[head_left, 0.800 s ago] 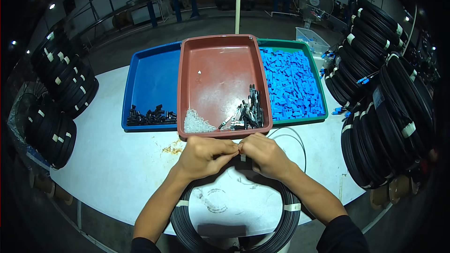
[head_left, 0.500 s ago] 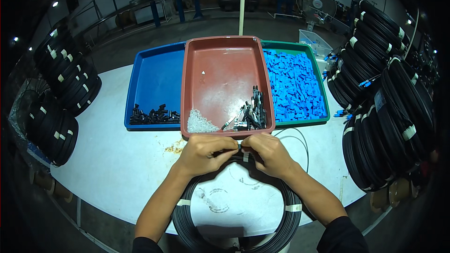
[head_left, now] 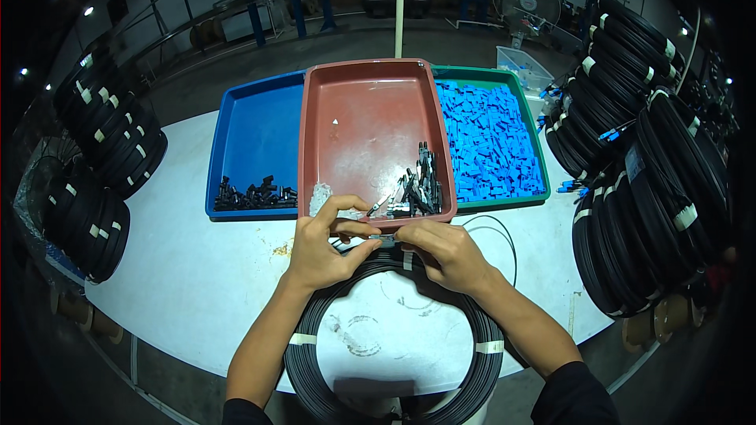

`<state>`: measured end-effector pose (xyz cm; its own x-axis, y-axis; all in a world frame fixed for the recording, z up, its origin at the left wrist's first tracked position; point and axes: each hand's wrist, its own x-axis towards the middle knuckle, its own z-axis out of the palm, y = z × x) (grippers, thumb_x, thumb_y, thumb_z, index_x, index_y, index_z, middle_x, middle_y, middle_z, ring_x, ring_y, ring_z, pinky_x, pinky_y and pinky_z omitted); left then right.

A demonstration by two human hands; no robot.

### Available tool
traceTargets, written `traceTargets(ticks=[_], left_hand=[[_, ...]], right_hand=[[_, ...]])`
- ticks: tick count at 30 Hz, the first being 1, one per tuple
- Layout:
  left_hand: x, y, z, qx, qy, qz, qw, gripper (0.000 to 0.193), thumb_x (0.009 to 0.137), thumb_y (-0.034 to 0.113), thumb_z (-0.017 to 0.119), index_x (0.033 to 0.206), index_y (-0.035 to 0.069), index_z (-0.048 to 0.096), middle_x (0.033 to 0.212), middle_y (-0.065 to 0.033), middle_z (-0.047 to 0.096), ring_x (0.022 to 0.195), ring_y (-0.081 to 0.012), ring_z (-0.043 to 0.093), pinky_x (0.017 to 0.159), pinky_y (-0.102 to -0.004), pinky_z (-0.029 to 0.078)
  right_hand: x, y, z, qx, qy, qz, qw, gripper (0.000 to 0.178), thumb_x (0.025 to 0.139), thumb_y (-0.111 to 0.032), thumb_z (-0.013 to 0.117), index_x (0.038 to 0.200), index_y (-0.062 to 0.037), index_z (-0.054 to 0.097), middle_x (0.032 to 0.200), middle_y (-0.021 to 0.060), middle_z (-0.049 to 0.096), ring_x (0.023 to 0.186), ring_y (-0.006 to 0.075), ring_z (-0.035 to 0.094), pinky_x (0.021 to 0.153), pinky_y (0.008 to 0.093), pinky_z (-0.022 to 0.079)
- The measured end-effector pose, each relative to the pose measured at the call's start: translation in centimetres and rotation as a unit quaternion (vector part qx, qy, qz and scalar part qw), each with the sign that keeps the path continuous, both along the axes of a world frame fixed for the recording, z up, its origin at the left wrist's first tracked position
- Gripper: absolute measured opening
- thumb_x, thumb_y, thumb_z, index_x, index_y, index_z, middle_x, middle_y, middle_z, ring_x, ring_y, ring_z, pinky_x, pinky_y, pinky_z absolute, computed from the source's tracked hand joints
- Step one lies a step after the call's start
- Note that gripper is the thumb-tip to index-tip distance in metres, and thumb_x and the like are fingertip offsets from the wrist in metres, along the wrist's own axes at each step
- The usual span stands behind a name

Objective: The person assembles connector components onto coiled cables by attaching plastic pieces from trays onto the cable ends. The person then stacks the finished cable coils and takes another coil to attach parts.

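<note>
A small grey connector piece (head_left: 383,239) is held between my two hands, just in front of the brown-red tray. My left hand (head_left: 323,250) grips its left end between thumb and fingers, with the index finger lifted. On the other end, my right hand (head_left: 443,253) is closed in a pinch; its fingertips partly hide what they grip. Below both hands lies a black cable coil (head_left: 302,362), bound with white tape, and a thin loose cable loop (head_left: 515,256) curves out at the right.
The brown-red tray (head_left: 370,68) holds clear bits and black-and-silver connector pieces. A blue tray (head_left: 256,134) with black parts stands left, a green tray (head_left: 543,165) of blue parts right. Coil stacks (head_left: 118,138) rise at left, more coils (head_left: 654,205) at right. All rest on a white table (head_left: 197,283).
My left index finger has lifted and the left hand has opened out around the connector piece, which now shows between the hands. The view has shifted slightly.
</note>
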<state>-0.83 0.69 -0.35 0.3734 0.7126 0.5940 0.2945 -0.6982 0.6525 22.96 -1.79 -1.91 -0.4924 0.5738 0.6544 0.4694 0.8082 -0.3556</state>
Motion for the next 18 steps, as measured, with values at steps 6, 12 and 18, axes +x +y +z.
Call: traceTargets(ticks=[6, 12, 18], left_hand=[[0.03, -0.04, -0.22, 0.021, -0.024, -0.001, 0.999, 0.044, 0.075, 0.002, 0.087, 0.109, 0.002, 0.058, 0.084, -0.0098, 0.075, 0.087, -0.0217, 0.078, 0.07, -0.0261, 0.063], [0.03, 0.07, -0.37, 0.07, -0.021, -0.02, 0.997, 0.033, 0.075, -0.002, 0.087, 0.096, 0.002, 0.062, 0.083, -0.0099, 0.075, 0.086, -0.0207, 0.078, 0.071, -0.0267, 0.065], [-0.07, 0.09, -0.59, 0.056, -0.008, -0.032, 0.998, 0.024, 0.074, 0.0, 0.088, 0.085, 0.001, 0.067, 0.078, -0.0094, 0.075, 0.081, -0.0186, 0.078, 0.069, -0.0252, 0.064]], right_hand=[[-0.26, -0.2, 0.24, -0.025, 0.0, 0.008, 1.0, 0.048, 0.07, 0.01, 0.065, 0.116, -0.0043, 0.066, 0.11, 0.0115, 0.068, 0.092, 0.0338, 0.07, 0.078, 0.0404, 0.059], [-0.37, -0.09, 0.09, -0.038, 0.011, 0.003, 0.999, 0.05, 0.07, 0.009, 0.063, 0.117, -0.0068, 0.067, 0.104, 0.0102, 0.067, 0.086, 0.0325, 0.069, 0.071, 0.0408, 0.058], [-0.43, -0.14, 0.24, -0.064, -0.017, 0.0, 0.998, 0.048, 0.071, 0.007, 0.063, 0.116, -0.0095, 0.068, 0.098, 0.0081, 0.067, 0.081, 0.0319, 0.069, 0.067, 0.0408, 0.056]])
